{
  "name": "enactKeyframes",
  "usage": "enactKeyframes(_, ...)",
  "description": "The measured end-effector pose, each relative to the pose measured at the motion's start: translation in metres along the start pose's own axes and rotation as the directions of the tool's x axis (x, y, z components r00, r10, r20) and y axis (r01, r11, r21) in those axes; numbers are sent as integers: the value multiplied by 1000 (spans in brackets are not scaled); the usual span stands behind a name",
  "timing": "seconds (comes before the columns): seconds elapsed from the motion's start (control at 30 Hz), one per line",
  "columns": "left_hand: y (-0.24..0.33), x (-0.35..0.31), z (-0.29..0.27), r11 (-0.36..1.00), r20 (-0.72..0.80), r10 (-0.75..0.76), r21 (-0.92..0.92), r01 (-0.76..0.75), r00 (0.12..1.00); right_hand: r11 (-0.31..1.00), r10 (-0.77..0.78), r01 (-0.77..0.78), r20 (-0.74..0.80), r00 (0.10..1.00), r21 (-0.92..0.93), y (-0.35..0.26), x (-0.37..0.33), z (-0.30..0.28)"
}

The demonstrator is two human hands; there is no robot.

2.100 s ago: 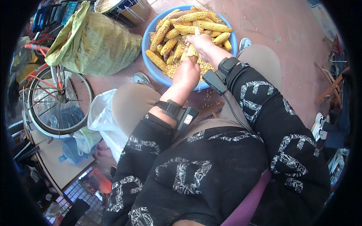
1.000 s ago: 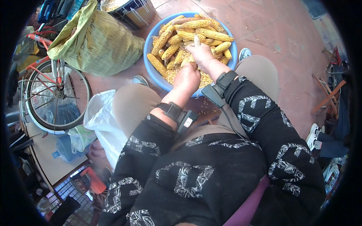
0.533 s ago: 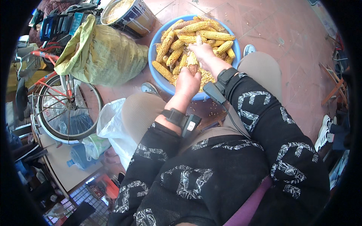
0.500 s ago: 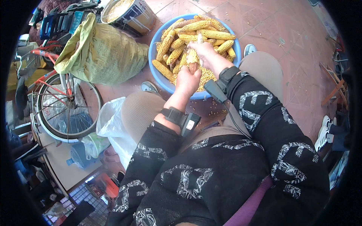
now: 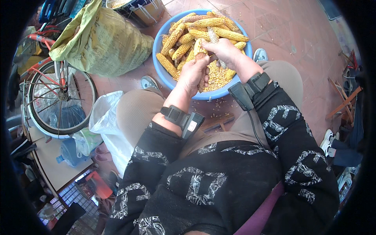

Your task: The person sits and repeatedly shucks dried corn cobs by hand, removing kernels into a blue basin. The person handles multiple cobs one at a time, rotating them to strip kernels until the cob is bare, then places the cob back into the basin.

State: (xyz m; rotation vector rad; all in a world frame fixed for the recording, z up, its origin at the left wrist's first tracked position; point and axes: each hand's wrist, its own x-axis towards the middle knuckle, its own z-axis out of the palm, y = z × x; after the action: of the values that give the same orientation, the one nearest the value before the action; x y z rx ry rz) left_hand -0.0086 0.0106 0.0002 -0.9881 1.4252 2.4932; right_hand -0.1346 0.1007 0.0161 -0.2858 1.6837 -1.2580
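A blue basin (image 5: 169,80) of corn ears and loose kernels sits on the tiled floor between the person's knees. Both forearms reach forward over it. The left hand (image 5: 192,72) is curled closed around a corn cob (image 5: 200,51), held upright above the kernels; the right hand (image 5: 224,50) grips the cob's top, fingers bent.
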Motion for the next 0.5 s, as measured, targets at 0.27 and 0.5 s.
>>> enactKeyframes(0.27, 9, -2, 0, 985, 88, -72, -150, 85, 993, 998, -56, 56, 0, 998, 40, -1, -5, 8)
enactKeyframes(0.5, 12, -2, -2, 975, 102, -77, -199, 97, 992, 997, -77, 77, 7, 997, 24, -2, -6, 9)
